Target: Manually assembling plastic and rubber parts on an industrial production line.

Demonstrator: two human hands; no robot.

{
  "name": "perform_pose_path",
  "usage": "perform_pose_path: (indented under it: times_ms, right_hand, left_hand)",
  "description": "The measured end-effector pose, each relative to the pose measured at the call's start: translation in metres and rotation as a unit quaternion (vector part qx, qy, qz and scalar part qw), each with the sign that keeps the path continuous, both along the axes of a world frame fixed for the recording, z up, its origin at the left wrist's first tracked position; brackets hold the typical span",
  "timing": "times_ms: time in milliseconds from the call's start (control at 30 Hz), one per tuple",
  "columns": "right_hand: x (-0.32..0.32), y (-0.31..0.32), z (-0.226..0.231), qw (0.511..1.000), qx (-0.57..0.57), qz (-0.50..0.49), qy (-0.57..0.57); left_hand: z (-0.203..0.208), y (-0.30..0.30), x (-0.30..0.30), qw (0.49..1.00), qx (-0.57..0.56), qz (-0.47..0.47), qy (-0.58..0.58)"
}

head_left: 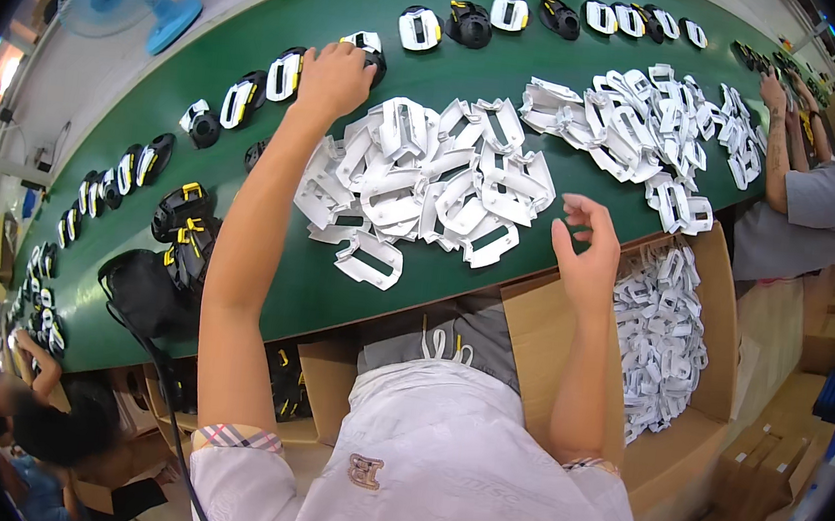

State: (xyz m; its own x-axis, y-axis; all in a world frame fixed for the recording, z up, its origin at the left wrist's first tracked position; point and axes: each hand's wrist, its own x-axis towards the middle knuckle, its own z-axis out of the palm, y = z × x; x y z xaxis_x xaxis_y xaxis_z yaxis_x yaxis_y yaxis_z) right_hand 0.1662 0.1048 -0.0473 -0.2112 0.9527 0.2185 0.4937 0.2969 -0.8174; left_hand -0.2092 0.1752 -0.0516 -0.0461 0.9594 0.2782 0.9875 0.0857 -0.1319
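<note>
- At 3 o'clock, an open brown cardboard box (719,330) of loose white plastic parts (659,344) stands against the bench edge, probably so refills stay within reach.
- At 1 o'clock, the right hand (588,245) hangs in the air, thumb and curled fingers apart with nothing between them.
- At 12 o'clock, a heap of white, slotted plastic shells (404,191) lies between the hands, likely for easy picking.
- At 11 o'clock, the left hand (338,74) reaches over a white-and-black moulded unit (363,40); its fingers are bent over it, but I cannot tell whether they grip.
- From 9 to 1 o'clock, similar units form a spaced row (420,29), seemingly to keep them countable.
- Beneath, the green bench top (455,75) looks smooth and slightly glossy.
- Beyond, a blue fan (126,1) stands at 10 o'clock; a grey-sleeved co-worker (825,204) works at 2.
</note>
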Motion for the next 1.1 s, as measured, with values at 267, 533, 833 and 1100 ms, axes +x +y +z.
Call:
perform_pose_path:
  times_ms: [267, 533, 833, 1100]
  right_hand:
    - [-0.024, 0.028, -0.017, 0.997, 0.03, -0.05, -0.054]
    - [-0.033, 0.015, 0.0, 0.99, 0.117, -0.055, 0.054]
    - [-0.03, -0.061, 0.029, 0.964, 0.217, 0.137, 0.07]
    - [-0.033, -0.054, 0.049, 0.959, -0.134, 0.047, 0.243]
  left_hand:
    - [0.056, -0.073, 0.117, 0.93, 0.057, -0.197, -0.306]
    - [0.018, -0.134, 0.198, 0.72, -0.047, -0.111, -0.684]
    - [0.019, -0.151, 0.2, 0.437, -0.016, -0.085, -0.895]
    - [0.025, -0.17, 0.204, 0.471, -0.046, -0.135, -0.871]
